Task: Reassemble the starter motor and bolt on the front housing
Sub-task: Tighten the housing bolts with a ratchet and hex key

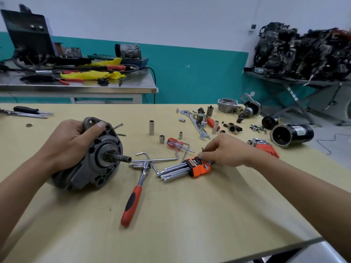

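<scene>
Cluttered pale bench (190,215) carried the starter motor (98,162) on its side at the left, with the grip of the left hand (70,143) clamped round its upper flange. The right hand (226,150) pinched a key in the orange hex key set (195,167). Tugged one-handed, the unheld holder would likely lift too, spilling keys.

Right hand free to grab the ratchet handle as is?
Probably, once it lets go: the right hand pinches a key in the hex key set; the ratchet handle lies uncovered nearby.
</scene>
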The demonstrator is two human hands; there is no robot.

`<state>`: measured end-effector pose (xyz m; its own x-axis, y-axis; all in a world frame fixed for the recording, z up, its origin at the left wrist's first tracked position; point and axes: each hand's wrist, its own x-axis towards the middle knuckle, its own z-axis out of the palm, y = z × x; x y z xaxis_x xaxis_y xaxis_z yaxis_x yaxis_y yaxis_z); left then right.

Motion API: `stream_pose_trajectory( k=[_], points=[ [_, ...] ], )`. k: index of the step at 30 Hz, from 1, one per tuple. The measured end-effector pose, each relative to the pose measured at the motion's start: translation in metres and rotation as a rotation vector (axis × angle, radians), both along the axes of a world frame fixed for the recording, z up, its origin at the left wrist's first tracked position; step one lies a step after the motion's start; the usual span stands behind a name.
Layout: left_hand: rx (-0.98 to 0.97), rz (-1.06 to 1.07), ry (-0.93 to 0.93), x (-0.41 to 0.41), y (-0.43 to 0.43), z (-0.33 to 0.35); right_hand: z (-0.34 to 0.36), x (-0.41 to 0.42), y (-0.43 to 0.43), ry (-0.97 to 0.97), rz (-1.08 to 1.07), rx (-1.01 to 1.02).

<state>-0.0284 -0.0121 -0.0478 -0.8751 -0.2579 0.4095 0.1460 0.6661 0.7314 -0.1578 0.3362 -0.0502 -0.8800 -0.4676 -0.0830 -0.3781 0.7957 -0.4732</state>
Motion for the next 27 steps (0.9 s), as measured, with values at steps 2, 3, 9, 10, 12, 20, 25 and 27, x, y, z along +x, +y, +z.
stream_pose_trajectory(
  k=[2,3,9,10,12,20,25,27],
  points=[
    [0.004,-0.011,-0.01,0.002,-0.001,0.001,-0.004,0.005,-0.006,0.053,-0.024,-0.006],
    [-0.018,-0.016,0.014,0.004,-0.001,0.002,-0.005,0.007,-0.008,0.081,-0.039,-0.015],
    [-0.45,-0.033,0.596,0.03,0.051,0.033,-0.025,0.021,-0.015,0.327,-0.087,0.01],
    [-0.554,-0.11,0.613,0.03,0.072,0.035,-0.027,0.023,-0.016,0.352,-0.09,0.004],
    [-0.753,-0.263,0.396,0.022,0.117,0.031,-0.03,0.027,-0.017,0.384,-0.099,-0.027],
    [-0.796,-0.305,-0.371,-0.042,0.189,-0.016,-0.036,0.047,-0.002,0.537,0.006,-0.197],
    [-0.635,-0.245,-0.279,-0.043,0.195,-0.018,-0.026,0.039,-0.001,0.533,-0.028,-0.313],
    [-0.628,-0.193,-0.257,-0.045,0.195,-0.015,-0.022,0.031,-0.008,0.494,-0.06,-0.335]
  ],
)
